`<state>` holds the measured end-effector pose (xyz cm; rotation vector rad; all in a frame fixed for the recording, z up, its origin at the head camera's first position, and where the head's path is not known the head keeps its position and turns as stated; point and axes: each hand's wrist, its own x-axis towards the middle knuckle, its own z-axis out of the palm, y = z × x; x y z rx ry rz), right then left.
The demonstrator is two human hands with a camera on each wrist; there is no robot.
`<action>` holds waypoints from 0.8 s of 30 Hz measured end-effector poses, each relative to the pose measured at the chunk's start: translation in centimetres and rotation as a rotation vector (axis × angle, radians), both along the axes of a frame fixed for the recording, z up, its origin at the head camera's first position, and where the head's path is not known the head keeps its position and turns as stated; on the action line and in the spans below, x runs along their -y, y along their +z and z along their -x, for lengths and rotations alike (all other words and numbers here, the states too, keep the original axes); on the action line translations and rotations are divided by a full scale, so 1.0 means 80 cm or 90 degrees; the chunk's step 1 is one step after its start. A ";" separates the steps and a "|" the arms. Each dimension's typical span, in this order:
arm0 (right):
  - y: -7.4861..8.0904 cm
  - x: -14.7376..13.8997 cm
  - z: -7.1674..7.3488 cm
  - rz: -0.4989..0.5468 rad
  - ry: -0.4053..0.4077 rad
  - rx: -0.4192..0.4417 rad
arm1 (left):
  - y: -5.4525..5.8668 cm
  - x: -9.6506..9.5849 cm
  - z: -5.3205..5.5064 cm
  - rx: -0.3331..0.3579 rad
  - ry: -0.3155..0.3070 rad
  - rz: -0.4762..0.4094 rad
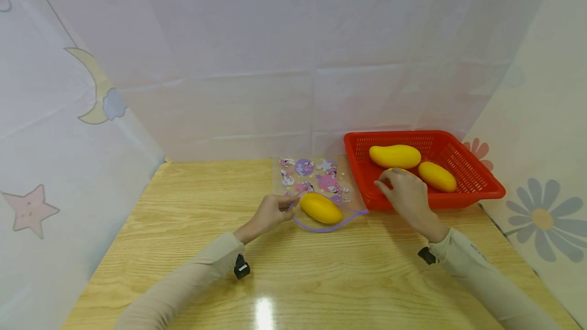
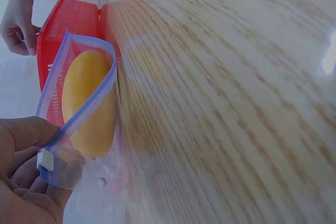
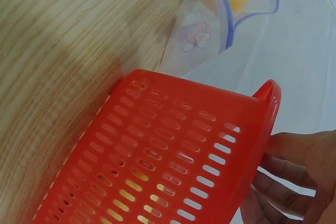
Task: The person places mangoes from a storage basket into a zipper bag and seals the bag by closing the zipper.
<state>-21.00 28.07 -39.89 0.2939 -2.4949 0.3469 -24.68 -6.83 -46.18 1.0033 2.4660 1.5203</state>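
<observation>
My left hand point(image 1: 273, 213) pinches the edge of a clear zip bag point(image 2: 100, 95) beside its white slider point(image 2: 45, 159). The bag has a purple zip, printed pink and purple figures, and a parted mouth. A yellow mango point(image 1: 321, 208) lies inside it near the mouth. Over the front rim of a red basket point(image 1: 477, 199), my right hand point(image 1: 408, 197) reaches down with its fingers loosely bent. Another mango point(image 1: 403, 171) shows partly behind that hand; the hand covers the rest. Two more mangoes, one at the back point(image 1: 395, 157) and one at the right point(image 1: 437, 176), lie in the basket.
The slotted basket stands at the back right of the wooden table point(image 1: 192, 228), close to the bag's right side. White sheeting point(image 1: 238, 75) hangs along the back edge, with patterned sheets at both sides.
</observation>
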 end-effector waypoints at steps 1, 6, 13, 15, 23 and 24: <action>-0.001 -0.001 0.001 0.001 0.000 -0.001 | 0.000 0.000 0.000 0.000 0.000 -0.001; -0.003 -0.007 0.004 0.000 -0.001 0.006 | 0.003 0.000 -0.002 0.010 0.013 0.005; -0.003 -0.014 0.006 0.006 -0.020 0.021 | 0.004 0.000 -0.003 0.009 0.015 0.004; -0.003 -0.017 0.008 0.007 -0.025 0.026 | 0.003 0.000 -0.003 0.008 0.014 0.003; -0.004 -0.028 0.014 -0.001 -0.031 0.047 | 0.002 -0.001 -0.002 0.000 0.013 0.008; -0.003 -0.029 0.014 0.001 -0.031 0.049 | 0.002 -0.001 -0.002 -0.001 0.013 0.007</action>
